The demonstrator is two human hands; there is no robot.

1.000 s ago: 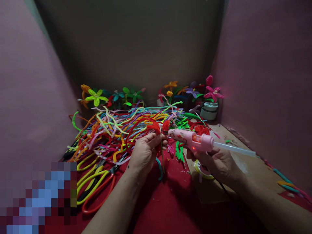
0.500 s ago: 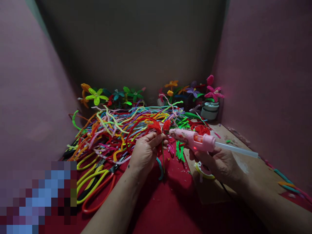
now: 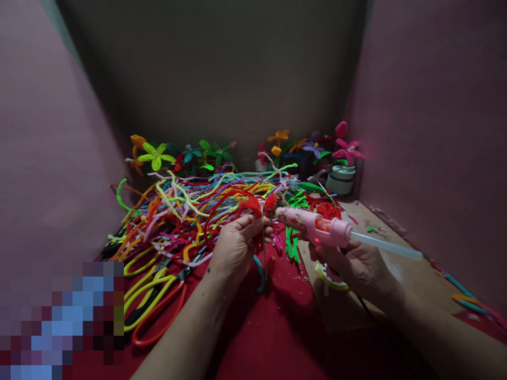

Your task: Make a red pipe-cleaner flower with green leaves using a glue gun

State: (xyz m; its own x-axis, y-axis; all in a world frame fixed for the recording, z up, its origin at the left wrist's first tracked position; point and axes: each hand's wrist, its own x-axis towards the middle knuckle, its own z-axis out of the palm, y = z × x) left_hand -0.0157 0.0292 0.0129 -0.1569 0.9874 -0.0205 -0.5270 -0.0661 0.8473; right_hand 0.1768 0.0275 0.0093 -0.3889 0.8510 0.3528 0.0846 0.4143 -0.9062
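My left hand (image 3: 237, 240) pinches a red pipe-cleaner flower (image 3: 251, 205) just under its petals, and its thin green stem (image 3: 265, 258) hangs below the fingers. In my right hand (image 3: 352, 264) is a pink hot glue gun (image 3: 312, 224) with a clear glue stick (image 3: 388, 245) jutting from its back. A small red light glows on the gun. Its nozzle points left at the base of the red petals; whether the tip touches them I cannot tell. Behind the gun lie more red fuzzy pieces (image 3: 328, 211).
A heap of coloured pipe cleaners (image 3: 190, 206) covers the back left. Scissors and pliers with yellow handles (image 3: 152, 295) and a red-handled tool (image 3: 158, 338) lie left. Finished flowers (image 3: 156, 157) line the back wall. A board (image 3: 348, 311) and a tape roll (image 3: 332, 282) are at right.
Almost nothing differs. The glue gun has shifted very slightly, while my left hand keeps the red flower in the same spot.
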